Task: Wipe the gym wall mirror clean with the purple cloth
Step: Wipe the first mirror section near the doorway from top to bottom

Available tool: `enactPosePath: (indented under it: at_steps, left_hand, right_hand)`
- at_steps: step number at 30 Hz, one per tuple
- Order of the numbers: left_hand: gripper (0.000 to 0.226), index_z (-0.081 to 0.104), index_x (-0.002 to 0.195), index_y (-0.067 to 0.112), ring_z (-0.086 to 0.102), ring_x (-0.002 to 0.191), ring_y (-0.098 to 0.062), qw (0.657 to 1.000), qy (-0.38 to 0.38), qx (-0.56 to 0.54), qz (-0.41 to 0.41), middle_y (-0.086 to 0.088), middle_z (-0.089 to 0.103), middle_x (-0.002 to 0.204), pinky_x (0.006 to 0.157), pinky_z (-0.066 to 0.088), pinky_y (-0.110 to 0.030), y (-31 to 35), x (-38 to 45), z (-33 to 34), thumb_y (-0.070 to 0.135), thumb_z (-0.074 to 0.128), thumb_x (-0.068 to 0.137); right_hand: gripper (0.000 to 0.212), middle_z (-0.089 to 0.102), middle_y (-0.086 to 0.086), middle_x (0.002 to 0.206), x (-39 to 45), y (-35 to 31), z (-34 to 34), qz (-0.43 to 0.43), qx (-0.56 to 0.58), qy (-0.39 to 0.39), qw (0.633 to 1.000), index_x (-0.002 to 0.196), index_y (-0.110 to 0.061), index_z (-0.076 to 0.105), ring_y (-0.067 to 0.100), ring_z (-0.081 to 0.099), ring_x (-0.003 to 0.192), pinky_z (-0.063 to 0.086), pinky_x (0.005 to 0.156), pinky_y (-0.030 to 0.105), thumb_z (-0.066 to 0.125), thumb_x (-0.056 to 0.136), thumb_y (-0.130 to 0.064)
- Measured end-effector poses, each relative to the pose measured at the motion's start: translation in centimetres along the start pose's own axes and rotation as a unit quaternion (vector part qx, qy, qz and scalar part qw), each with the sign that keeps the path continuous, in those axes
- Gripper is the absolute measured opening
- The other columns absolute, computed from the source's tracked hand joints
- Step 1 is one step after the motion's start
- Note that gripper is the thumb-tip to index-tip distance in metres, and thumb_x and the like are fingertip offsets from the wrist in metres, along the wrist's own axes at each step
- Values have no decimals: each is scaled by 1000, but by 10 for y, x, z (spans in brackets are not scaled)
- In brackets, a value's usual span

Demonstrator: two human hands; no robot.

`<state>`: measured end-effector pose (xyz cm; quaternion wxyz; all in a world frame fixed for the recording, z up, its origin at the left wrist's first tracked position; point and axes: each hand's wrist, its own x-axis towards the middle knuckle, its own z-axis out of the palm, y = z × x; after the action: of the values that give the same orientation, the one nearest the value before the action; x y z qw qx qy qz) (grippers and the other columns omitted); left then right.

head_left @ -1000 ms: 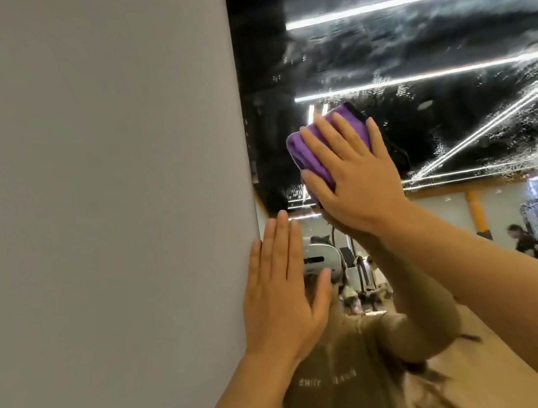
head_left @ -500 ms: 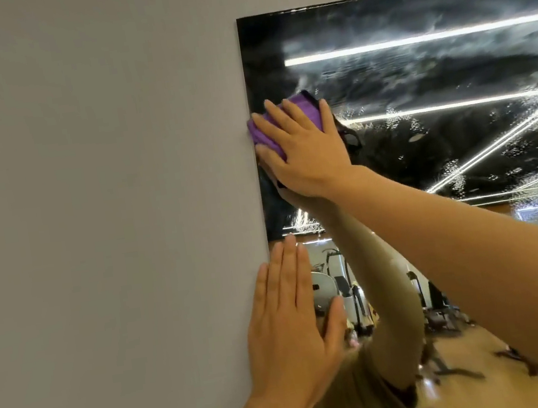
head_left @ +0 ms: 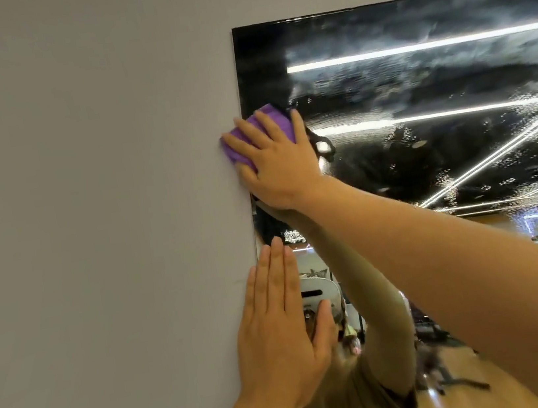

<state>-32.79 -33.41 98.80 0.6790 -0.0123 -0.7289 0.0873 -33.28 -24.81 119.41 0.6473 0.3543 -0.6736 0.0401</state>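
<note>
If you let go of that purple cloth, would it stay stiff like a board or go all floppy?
Probably floppy. The purple cloth bunches into soft folds under the right hand, so it likely droops once released. It looks thin and so probably light, and it would likely slide off the smooth, streaky mirror unless pressed flat.

Soft even light; mirror glare streaks.

Glossy smeared mirror, soft purple cloth, matt wall
</note>
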Motion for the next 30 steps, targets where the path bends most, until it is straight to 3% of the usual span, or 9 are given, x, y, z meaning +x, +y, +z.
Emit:
enactPosePath:
  at_steps: [2, 6, 8, 13, 15, 21, 24, 27, 30]
  left_hand:
    - [75, 13, 162, 13, 6, 155, -19, 1000, -9, 22, 2, -6, 16, 168, 123, 4, -31, -1, 0, -1, 60, 18, 104]
    - [75, 18, 161, 11, 11, 155, -19, 999, -22, 36, -5, -5, 15, 169, 125, 8, -35, -2, -2, -4, 60, 15, 105]
    - [74, 18, 161, 10, 12, 155, -20, 999, -26, 27, -8, -5, 13, 169, 126, 10, -38, -1, -2, -4, 59, 14, 105]
    - [74, 15, 161, 11, 5, 155, -18, 999, -24, 35, -27, -6, 15, 168, 124, 1, -31, 3, -1, -4, 59, 17, 105]
    - [75, 16, 161, 11, 5, 155, -18, 998, -23, 39, -42, -7, 17, 168, 125, 1, -29, 7, 0, -4, 60, 16, 105]
    - [76, 12, 161, 10, 17, 154, -24, 997, -18, 47, -55, -7, 15, 167, 123, 11, -37, 11, 0, -3, 61, 12, 104]
    - [74, 0, 161, 13, 25, 150, -27, 998, -6, 27, -59, -8, 18, 166, 116, 18, -41, 17, 1, -2, 60, 10, 104]
    - [74, -10, 161, 20, 11, 154, -23, 997, 16, 13, -76, -5, 10, 166, 119, 13, -39, 23, 2, 2, 61, 11, 104]
    - [75, -16, 159, 23, -8, 154, -13, 996, 11, 10, -84, -1, 0, 167, 123, 4, -36, 22, 0, 4, 63, 9, 102]
  right_hand:
    - [56, 13, -6, 170, -1, 8, -1, -5, 3, -2, 1000, 161, -35, 19, 20, 4, 157, -10, 123, 56, 15, 107, -47]
    - [55, 7, -5, 171, 2, 56, -6, 178, 27, 33, 983, 162, -32, 14, 18, 1, 157, -9, 123, 55, 24, 108, -38]
    - [56, 3, -3, 171, 3, 62, -7, 213, 26, 30, 976, 163, -29, 11, 22, -2, 157, -10, 123, 56, 23, 109, -38]
    - [56, 4, -6, 171, -5, 17, -5, 52, 26, 11, 998, 163, -30, 12, 22, -1, 157, -11, 123, 50, 22, 109, -42]
    - [55, 4, -6, 171, -8, 24, -6, 38, 28, 2, 999, 163, -30, 12, 19, -1, 157, -11, 123, 48, 22, 109, -42]
    - [59, -5, -1, 171, -24, 75, -9, 296, 30, 33, 954, 163, -28, 2, 24, -7, 157, -11, 123, 53, 21, 109, -40]
    - [58, -2, -2, 171, -28, 42, -8, 171, 29, 25, 985, 163, -29, 6, 25, -5, 157, -11, 122, 52, 24, 109, -41]
    - [56, 2, -5, 171, -33, 21, -5, 22, 22, -12, 999, 163, -31, 11, 22, -4, 157, -13, 122, 48, 23, 110, -43]
    - [55, 1, -5, 171, -41, 52, -6, 79, 22, 4, 997, 162, -32, 10, 19, -4, 157, -12, 123, 47, 22, 109, -43]
